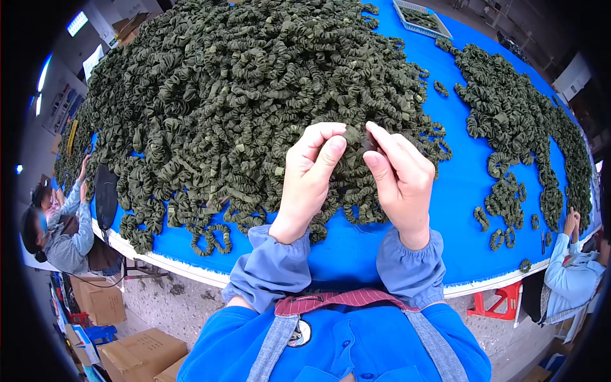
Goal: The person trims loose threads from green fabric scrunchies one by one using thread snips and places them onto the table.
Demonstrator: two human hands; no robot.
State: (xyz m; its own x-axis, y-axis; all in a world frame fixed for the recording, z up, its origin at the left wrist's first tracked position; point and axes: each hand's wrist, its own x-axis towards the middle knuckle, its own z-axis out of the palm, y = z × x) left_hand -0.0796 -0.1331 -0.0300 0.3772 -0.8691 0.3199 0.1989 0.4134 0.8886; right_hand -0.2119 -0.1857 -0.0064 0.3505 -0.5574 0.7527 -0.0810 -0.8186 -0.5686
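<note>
My left hand (pixel 310 167) is raised over the near side of a large heap of dark green scrunchies (pixel 254 83). Its thumb and fingers pinch a green scrunchie (pixel 351 135), which blends into the heap behind it. Just to the right, my right hand (pixel 405 173) is closed with thumb and forefinger close together. Something small and dark grey shows between those fingers, too little of it to name. The two hands face each other, a small gap between their fingertips.
A blue-covered table (pixel 439 254) bears the heap. Another scrunchie pile (pixel 503 95) lies to the right, a pale tray (pixel 421 19) at the back. One person (pixel 67 229) works at the left edge, another (pixel 576 274) at the right. Below are cardboard boxes (pixel 143 356) and a red stool (pixel 499 302).
</note>
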